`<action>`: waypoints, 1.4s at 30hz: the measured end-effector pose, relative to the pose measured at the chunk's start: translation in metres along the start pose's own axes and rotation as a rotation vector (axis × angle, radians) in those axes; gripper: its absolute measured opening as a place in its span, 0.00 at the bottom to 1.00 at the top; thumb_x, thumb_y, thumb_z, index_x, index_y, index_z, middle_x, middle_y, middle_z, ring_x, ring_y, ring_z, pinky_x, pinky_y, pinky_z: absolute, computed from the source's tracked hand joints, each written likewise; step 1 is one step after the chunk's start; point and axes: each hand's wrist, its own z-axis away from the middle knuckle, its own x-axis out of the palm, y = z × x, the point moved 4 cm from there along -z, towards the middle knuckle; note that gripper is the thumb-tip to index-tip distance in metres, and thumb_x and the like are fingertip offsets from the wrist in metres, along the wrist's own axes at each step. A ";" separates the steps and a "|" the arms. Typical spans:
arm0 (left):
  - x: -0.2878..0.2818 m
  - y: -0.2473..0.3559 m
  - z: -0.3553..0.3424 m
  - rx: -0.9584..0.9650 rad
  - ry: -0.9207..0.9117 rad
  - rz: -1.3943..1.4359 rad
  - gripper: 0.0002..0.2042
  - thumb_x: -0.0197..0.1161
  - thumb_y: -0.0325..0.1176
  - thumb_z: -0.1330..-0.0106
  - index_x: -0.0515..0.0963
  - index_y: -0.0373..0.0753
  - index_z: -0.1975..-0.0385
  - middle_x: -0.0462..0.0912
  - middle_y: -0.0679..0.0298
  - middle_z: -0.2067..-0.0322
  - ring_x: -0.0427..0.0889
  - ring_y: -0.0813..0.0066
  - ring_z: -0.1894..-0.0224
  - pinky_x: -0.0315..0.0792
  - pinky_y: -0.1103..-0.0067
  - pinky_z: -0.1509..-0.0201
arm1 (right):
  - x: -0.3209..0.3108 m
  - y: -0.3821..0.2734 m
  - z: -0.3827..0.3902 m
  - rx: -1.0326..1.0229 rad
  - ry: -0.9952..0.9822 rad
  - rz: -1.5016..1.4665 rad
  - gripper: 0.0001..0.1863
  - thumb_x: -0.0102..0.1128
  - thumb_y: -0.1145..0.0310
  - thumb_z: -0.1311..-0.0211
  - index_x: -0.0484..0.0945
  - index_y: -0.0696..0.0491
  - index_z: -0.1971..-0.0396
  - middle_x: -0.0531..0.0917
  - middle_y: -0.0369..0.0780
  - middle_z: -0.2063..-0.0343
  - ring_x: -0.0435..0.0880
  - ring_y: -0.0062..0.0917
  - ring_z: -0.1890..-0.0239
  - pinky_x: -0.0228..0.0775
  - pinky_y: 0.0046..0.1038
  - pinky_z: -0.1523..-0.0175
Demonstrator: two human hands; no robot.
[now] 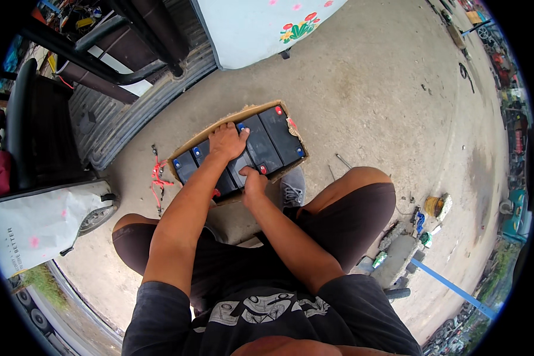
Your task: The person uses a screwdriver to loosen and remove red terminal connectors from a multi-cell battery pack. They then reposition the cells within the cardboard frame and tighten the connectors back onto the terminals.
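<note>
A cardboard box on the ground in front of me holds several black batteries in a row, with red and blue terminals. My left hand reaches over the far end of a middle battery, its fingers bent down by the far wall of the box. At the near end of that battery is my right hand, its thumb on the top edge and its other fingers mostly hidden. Both hands look closed on this battery, which sits among the others. The battery at the right end is untouched.
Red wires with clips lie left of the box. My shoe stands close to its near right side. A vehicle with a ribbed floor is at the far left. Tape rolls and a blue bar lie to the right.
</note>
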 end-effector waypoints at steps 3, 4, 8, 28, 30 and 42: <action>-0.001 0.000 0.002 -0.003 0.033 0.017 0.33 0.48 0.57 0.31 0.70 0.30 0.41 0.73 0.46 0.39 0.68 0.51 0.35 0.60 0.61 0.31 | 0.001 -0.013 0.018 -0.089 0.044 0.053 0.12 0.65 0.72 0.64 0.76 0.67 0.81 0.78 0.41 0.77 0.74 0.28 0.74 0.65 0.33 0.66; 0.000 -0.001 0.003 -0.002 0.049 0.022 0.33 0.48 0.57 0.31 0.70 0.30 0.41 0.73 0.46 0.39 0.68 0.51 0.34 0.59 0.61 0.31 | 0.000 -0.010 0.017 -0.102 0.010 0.033 0.11 0.65 0.73 0.64 0.76 0.66 0.82 0.77 0.40 0.78 0.74 0.28 0.74 0.65 0.33 0.66; 0.005 -0.004 0.002 0.030 0.111 0.002 0.34 0.49 0.58 0.32 0.69 0.30 0.40 0.72 0.46 0.39 0.67 0.51 0.34 0.58 0.62 0.30 | -0.002 -0.010 0.020 -0.113 -0.061 0.007 0.09 0.64 0.74 0.64 0.74 0.63 0.85 0.76 0.37 0.80 0.72 0.26 0.77 0.63 0.32 0.69; 0.004 0.000 0.006 0.007 0.116 -0.039 0.33 0.53 0.58 0.32 0.71 0.31 0.42 0.75 0.44 0.42 0.71 0.50 0.37 0.64 0.65 0.33 | -0.007 -0.006 0.014 -0.075 -0.116 0.063 0.10 0.62 0.73 0.66 0.73 0.62 0.83 0.70 0.38 0.81 0.66 0.27 0.79 0.54 0.33 0.73; 0.004 0.001 0.008 0.006 0.146 -0.045 0.32 0.54 0.58 0.33 0.74 0.32 0.46 0.79 0.43 0.48 0.76 0.49 0.42 0.68 0.63 0.37 | -0.009 -0.010 0.016 -0.053 -0.166 0.040 0.09 0.62 0.73 0.66 0.72 0.61 0.83 0.69 0.38 0.81 0.66 0.27 0.79 0.54 0.33 0.73; -0.011 0.007 0.010 -0.039 0.061 -0.063 0.29 0.54 0.59 0.34 0.77 0.35 0.51 0.85 0.47 0.58 0.81 0.49 0.49 0.71 0.63 0.42 | -0.010 0.001 0.000 -0.041 -0.190 0.043 0.08 0.63 0.74 0.62 0.71 0.57 0.81 0.68 0.36 0.81 0.62 0.23 0.80 0.49 0.32 0.75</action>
